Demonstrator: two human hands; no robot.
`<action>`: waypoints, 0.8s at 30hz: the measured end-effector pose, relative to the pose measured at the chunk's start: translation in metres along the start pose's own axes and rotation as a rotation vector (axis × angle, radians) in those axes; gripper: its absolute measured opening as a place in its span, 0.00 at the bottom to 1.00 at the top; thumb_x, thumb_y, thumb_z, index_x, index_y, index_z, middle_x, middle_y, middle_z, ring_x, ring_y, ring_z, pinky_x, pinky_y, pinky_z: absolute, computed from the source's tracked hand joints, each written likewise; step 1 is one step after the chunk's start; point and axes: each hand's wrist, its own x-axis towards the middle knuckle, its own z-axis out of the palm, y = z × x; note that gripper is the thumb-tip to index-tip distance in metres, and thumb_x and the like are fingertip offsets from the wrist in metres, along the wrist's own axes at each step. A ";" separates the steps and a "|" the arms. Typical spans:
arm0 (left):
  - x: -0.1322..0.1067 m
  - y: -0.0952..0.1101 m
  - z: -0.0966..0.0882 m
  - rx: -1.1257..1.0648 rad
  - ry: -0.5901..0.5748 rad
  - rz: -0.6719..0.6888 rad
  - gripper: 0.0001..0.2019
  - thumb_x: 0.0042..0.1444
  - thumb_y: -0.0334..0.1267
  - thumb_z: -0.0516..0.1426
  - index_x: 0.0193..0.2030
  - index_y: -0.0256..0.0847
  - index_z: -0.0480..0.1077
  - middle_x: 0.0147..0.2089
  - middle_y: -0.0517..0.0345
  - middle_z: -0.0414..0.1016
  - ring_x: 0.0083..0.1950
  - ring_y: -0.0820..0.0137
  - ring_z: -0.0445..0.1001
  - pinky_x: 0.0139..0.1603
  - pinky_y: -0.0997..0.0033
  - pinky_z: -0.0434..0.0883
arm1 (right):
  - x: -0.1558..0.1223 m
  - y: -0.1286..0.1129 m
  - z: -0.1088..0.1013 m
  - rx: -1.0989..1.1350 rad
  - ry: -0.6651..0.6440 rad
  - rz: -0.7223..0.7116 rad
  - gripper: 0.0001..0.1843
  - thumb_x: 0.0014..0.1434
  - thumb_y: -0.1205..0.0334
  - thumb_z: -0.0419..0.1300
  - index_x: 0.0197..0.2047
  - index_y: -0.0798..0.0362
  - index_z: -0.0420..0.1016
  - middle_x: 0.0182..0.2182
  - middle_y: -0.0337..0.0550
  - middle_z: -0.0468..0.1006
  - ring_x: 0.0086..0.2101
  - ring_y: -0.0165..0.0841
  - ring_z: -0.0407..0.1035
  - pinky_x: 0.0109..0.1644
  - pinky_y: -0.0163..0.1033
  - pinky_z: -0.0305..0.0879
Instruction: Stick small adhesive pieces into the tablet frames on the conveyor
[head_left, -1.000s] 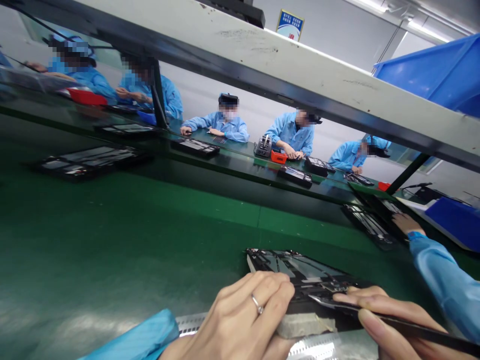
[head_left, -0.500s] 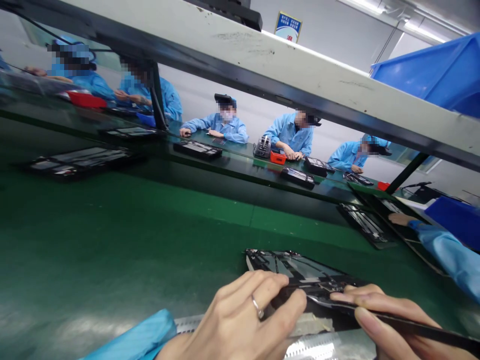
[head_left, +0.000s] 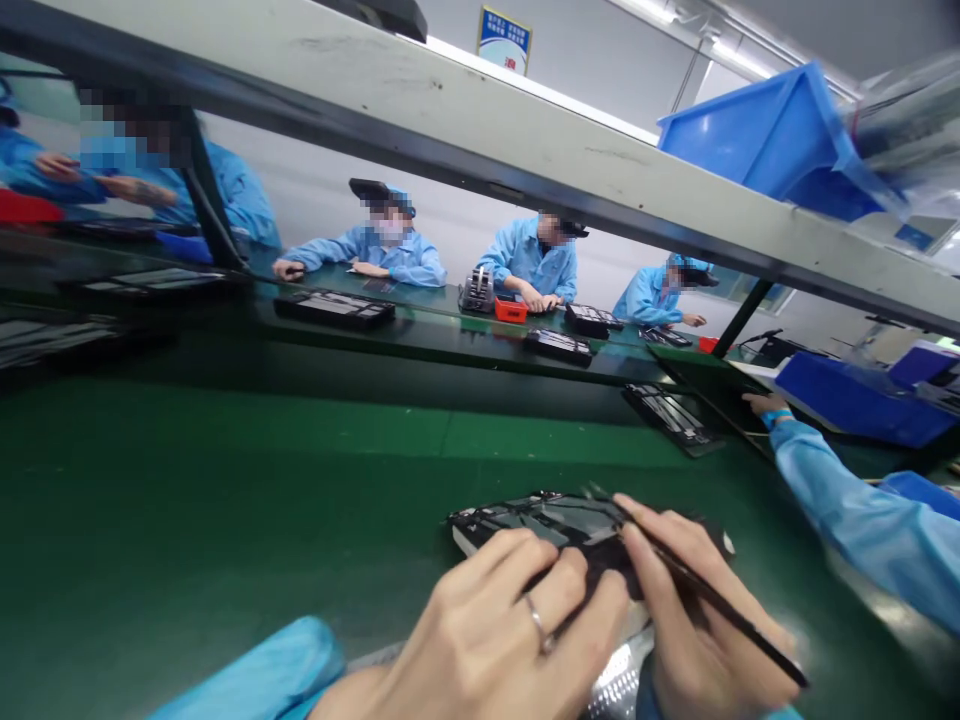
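Observation:
An opened tablet-like device [head_left: 487, 522] with grey panels and black strips inside lies at the bottom centre of the view, partly covered by both hands. My left hand [head_left: 510, 620], with a ring on one finger, bends its fingers over the near edge and presses on it. In my right hand [head_left: 697, 600] is a pair of dark, slim tweezers [head_left: 720, 600], held like a pen. Their tips are blurred above the device's far side. Under the hands, a shiny perforated strip [head_left: 622, 675] shows in part.
A green work surface [head_left: 225, 480] spreads around the device. Trays of parts [head_left: 671, 415] stand along the raised ledge. At right, a co-worker's sleeve [head_left: 847, 500] reaches in. A shelf beam [head_left: 480, 110] crosses above, carrying a blue bin [head_left: 742, 130]. Several people sit opposite.
My right hand has turned more upright and lifted the tweezers, their tips moving up and left. My left hand stays on the device. The view has swung to the right.

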 end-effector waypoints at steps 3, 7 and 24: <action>0.006 -0.003 0.016 -0.016 -0.005 -0.031 0.13 0.65 0.35 0.44 0.49 0.33 0.65 0.39 0.51 0.75 0.38 0.67 0.75 0.40 0.68 0.74 | 0.005 0.015 -0.004 -0.022 0.110 0.106 0.09 0.52 0.73 0.62 0.36 0.53 0.77 0.31 0.37 0.80 0.27 0.28 0.71 0.37 0.34 0.67; -0.019 -0.037 0.046 0.196 -0.055 -0.120 0.26 0.65 0.50 0.39 0.51 0.26 0.62 0.45 0.40 0.72 0.44 0.60 0.73 0.40 0.61 0.74 | 0.018 0.043 -0.021 -0.037 0.318 0.393 0.05 0.48 0.63 0.66 0.27 0.56 0.78 0.21 0.36 0.77 0.22 0.28 0.69 0.30 0.32 0.65; -0.031 -0.029 0.078 0.111 -0.232 -0.052 0.08 0.60 0.28 0.49 0.42 0.29 0.68 0.35 0.53 0.70 0.36 0.66 0.67 0.48 0.61 0.69 | -0.009 0.182 -0.081 0.263 0.148 1.100 0.05 0.39 0.65 0.67 0.23 0.57 0.76 0.23 0.50 0.77 0.25 0.38 0.73 0.32 0.44 0.71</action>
